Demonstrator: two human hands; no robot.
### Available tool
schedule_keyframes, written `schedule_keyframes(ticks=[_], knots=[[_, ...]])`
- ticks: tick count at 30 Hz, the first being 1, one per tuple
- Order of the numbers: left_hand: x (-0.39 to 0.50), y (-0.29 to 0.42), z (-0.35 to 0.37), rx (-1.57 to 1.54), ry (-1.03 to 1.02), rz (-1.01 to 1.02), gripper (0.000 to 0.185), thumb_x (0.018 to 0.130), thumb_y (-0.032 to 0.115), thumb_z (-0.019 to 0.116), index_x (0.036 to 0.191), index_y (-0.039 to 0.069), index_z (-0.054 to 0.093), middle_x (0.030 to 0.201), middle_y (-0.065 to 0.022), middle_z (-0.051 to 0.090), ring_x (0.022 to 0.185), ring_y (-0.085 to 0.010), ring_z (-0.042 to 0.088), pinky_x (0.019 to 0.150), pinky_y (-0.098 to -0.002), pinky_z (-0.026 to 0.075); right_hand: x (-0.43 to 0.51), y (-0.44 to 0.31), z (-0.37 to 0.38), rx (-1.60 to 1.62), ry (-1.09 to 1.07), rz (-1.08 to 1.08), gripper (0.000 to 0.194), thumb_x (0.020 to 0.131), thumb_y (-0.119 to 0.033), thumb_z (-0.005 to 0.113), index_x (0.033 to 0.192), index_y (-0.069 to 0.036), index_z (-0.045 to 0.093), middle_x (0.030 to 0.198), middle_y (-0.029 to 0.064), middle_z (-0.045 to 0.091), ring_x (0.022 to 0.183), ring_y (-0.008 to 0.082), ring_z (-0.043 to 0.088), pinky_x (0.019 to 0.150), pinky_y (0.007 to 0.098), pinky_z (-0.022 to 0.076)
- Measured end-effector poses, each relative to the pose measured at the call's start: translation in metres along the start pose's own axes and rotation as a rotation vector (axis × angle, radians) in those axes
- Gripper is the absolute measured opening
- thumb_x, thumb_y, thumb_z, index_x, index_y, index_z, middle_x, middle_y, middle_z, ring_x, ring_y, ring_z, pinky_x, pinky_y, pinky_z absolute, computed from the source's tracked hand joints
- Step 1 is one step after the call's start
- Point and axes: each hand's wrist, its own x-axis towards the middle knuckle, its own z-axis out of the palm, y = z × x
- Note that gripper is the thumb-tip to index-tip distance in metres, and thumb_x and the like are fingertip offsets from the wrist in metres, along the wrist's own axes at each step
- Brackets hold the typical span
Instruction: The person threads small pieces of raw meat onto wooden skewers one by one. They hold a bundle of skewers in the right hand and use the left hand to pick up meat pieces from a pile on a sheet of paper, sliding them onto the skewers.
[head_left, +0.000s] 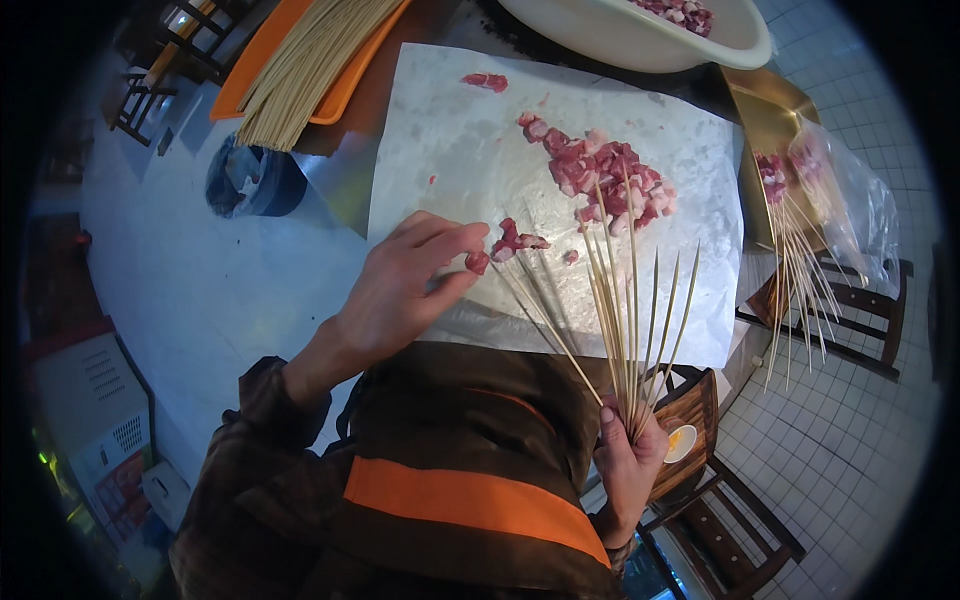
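Observation:
My left hand (412, 274) pinches a small piece of raw meat (477, 262) between thumb and fingers, beside the tip of a wooden skewer (551, 328). Some meat pieces (514, 240) lie or sit close to that tip; whether any is threaded on it I cannot tell. In my right hand (630, 457) is a fanned bundle of wooden skewers (619, 322), gripped near the lower ends, tips pointing away from me. Beyond the tips, a pile of raw meat cubes (607, 172) rests on a white sheet (450, 142).
An orange tray (341, 82) holds many bare skewers (307, 67) at the upper left. A white basin (637, 45) with meat stands at the far edge. At right, a metal tray (757, 97) holds meat skewers partly under a clear plastic bag (855, 195). Below are wooden chairs (862, 300).

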Motion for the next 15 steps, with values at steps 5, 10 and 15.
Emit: schedule_keyframes(ticks=[5, 10, 15], knots=[[0.0012, -0.0024, 0.0023, 0.081, -0.039, 0.038, 0.033, 0.090, 0.003, 0.065, 0.123, 0.006, 0.063, 0.099, -0.0075, 0.070, 0.099, -0.0303, 0.064, 0.088, -0.0384, 0.052, -0.0028, 0.0020, 0.0002, 0.048, -0.043, 0.061, 0.015, 0.098, -0.005, 0.069, 0.107, 0.006, 0.073, 0.082, 0.0011, 0.066, 0.076, 0.0064, 0.054, 0.069, 0.0235, 0.0444], [0.0040, -0.0024, 0.0013, 0.075, -0.062, 0.086, 0.035, 0.091, 0.002, 0.063, 0.126, 0.006, 0.062, 0.101, -0.0078, 0.070, 0.099, -0.0304, 0.064, 0.087, -0.0394, 0.052, -0.0008, 0.0010, 0.0017, 0.026, -0.025, 0.032, 0.014, 0.098, -0.006, 0.068, 0.105, 0.006, 0.072, 0.080, 0.0009, 0.064, 0.075, 0.0067, 0.053, 0.068, 0.0239, 0.0442], [0.0034, 0.0028, 0.0024, 0.107, -0.024, 0.070, 0.036, 0.089, 0.000, 0.065, 0.125, 0.004, 0.063, 0.101, -0.0075, 0.072, 0.098, -0.0281, 0.064, 0.083, -0.0375, 0.054, 0.0035, 0.0002, 0.0037, 0.003, -0.041, 0.028, 0.013, 0.098, -0.005, 0.068, 0.104, 0.006, 0.071, 0.078, 0.0010, 0.063, 0.074, 0.0068, 0.052, 0.067, 0.0239, 0.0436]])
